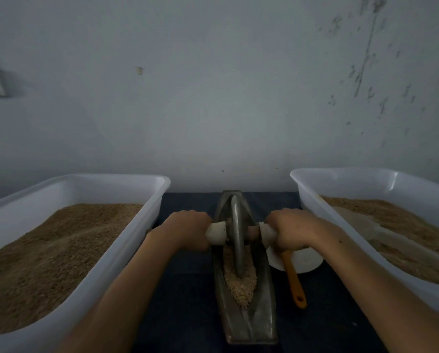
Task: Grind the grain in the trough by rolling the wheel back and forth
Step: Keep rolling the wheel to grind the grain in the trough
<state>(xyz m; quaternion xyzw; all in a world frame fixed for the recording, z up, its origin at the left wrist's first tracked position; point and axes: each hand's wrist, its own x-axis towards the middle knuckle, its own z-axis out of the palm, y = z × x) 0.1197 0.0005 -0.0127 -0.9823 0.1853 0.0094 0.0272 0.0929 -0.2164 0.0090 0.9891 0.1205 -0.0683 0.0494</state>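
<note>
A long dark metal trough [264, 314] runs away from me down the middle of the dark table. A thin metal wheel [236, 235] stands upright in its groove, about midway along. Pale crushed grain [241, 284] lies in the groove on the near side of the wheel. The wheel's axle ends in two pale handles. My left hand [187, 229] grips the left handle [217, 233], and my right hand [291, 229] grips the right handle [266, 233].
A white tub [147, 212] of brown grain stands to the left, and a second white tub [307, 197] with brown grain to the right. A white bowl [307, 261] with an orange-handled utensil [293, 278] sits just right of the trough. A wall stands close behind.
</note>
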